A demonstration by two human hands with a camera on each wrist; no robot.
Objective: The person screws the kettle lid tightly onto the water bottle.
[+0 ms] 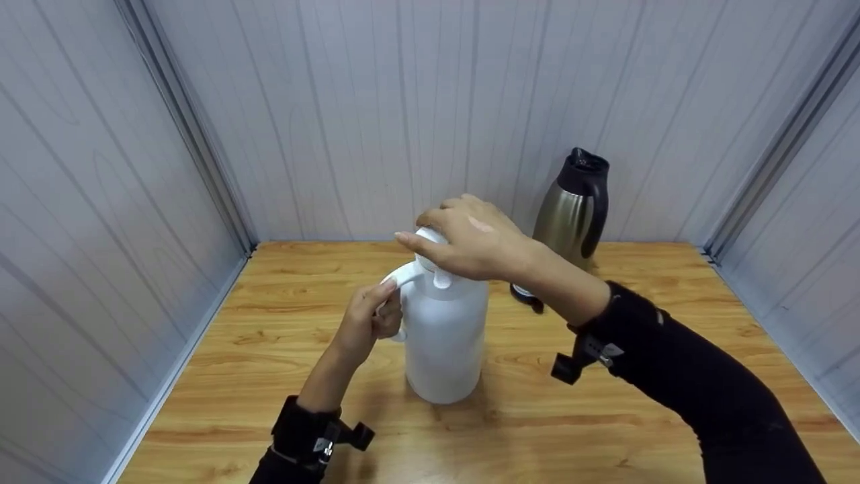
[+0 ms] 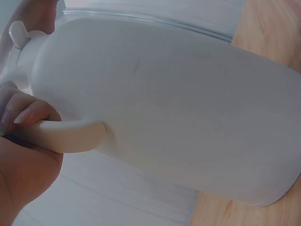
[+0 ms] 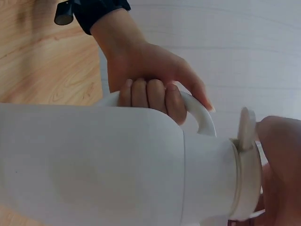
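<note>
White jug (image 1: pixel 445 343) stands upright on the bench (image 1: pixel 269 403), roughly mid-bench, a bit nearer the front edge than the back. Left hand (image 1: pixel 368 321) grip: fingers wrapped round the jug's handle (image 1: pixel 403 274), thumb on top; the right wrist view confirms a full clench on it. Right hand (image 1: pixel 470 238) grip: draped over the lid (image 1: pixel 430 236), fingers curled round its rim, grasping it from above. Small lid tab (image 3: pixel 244 128) sticks out at the side. Behind, near the back edge toward the right: steel flask (image 1: pixel 570 215) with black top, open mouth, and a dark cap (image 1: pixel 524 296) lying on the bench just in front of it. Risks, my read: if the lid is twisted harder than the handle hold resists, the jug spins or skids on the smooth wood; a sudden lid release could jerk the right elbow back toward the steel flask and tip it; contents can't be seen, so slosh is unknown.
</note>
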